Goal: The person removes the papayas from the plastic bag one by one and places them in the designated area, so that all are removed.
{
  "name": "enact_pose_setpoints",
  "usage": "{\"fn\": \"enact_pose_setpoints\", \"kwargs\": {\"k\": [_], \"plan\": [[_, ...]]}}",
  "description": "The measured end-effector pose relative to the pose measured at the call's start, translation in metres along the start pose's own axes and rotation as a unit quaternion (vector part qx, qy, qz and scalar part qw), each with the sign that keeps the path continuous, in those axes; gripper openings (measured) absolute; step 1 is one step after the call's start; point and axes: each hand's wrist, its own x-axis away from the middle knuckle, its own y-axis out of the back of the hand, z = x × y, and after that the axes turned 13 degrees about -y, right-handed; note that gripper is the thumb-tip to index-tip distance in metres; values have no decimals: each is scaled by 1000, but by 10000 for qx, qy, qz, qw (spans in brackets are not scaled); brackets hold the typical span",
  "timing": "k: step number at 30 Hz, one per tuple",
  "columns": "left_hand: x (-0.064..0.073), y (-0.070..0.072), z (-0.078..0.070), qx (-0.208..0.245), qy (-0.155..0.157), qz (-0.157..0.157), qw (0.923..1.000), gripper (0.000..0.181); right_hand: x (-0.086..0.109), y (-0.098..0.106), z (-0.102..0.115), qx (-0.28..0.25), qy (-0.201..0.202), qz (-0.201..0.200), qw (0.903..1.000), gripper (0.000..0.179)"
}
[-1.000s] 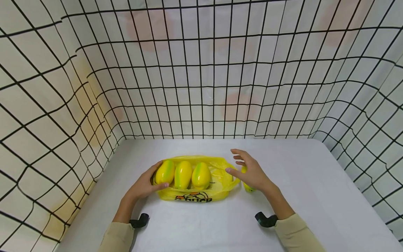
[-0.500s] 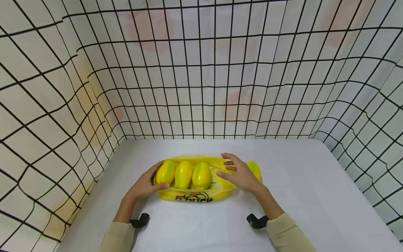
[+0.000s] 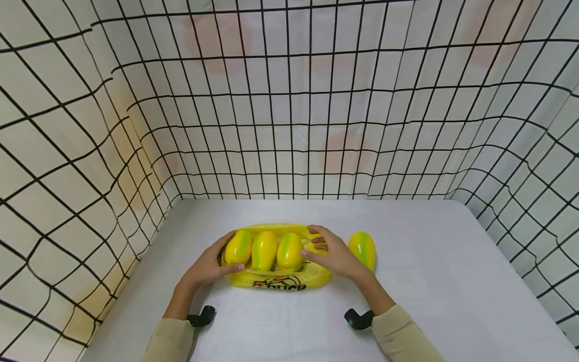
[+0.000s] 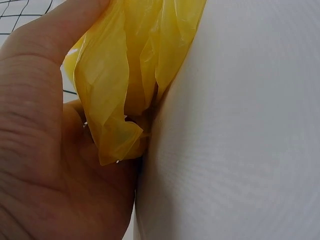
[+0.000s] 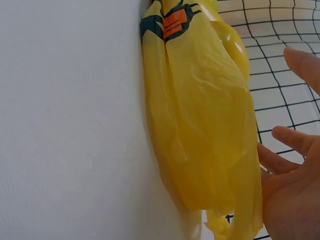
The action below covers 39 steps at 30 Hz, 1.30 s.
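Observation:
A yellow plastic bag (image 3: 314,279) with black lettering lies spread on the table, its mouth facing up. Inside, towards its left, three glossy yellow-green mangoes (image 3: 264,250) sit side by side. My left hand (image 3: 205,264) holds the bag's left end, the thumb over its front rim; in the left wrist view the crumpled bag end (image 4: 115,75) lies between thumb and fingers. Over the bag's right part, my right hand (image 3: 336,256) is spread and holds nothing, its thumb near the rightmost mango. Another mango (image 3: 363,247) lies on the table just right of that hand.
A white cloth (image 3: 452,291) covers the table. Black netting (image 3: 309,151) before white walls encloses the back and both sides. Black wrist mounts (image 3: 359,319) stick out inward from both wrists.
My right hand has moved left, from beside the bag's right end to above it, uncovering the loose mango. My left hand and the three mangoes in the bag have stayed put.

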Motion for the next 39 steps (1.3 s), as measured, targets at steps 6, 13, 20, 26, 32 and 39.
{"fn": "enact_pose_setpoints", "kwargs": {"k": [6,13,20,26,32,39], "plan": [[0,0,0,5,-9,16,10000,109,-2,-9,0,17,-33,4,10000,84],[0,-1,0,62,-29,4,10000,109,-4,-18,5,232,-131,-22,9996,86],[-2,-2,0,53,-10,9,10000,110,-7,-27,8,295,-215,18,9993,88],[-3,-1,0,58,-41,-5,10000,109,-10,-32,8,301,-253,20,9992,90],[-3,-1,0,53,-34,-5,10000,110,-13,-37,7,429,-301,123,9985,94],[0,0,1,-19,-17,4,10000,109,-13,-41,3,656,-147,227,9975,101]]}}
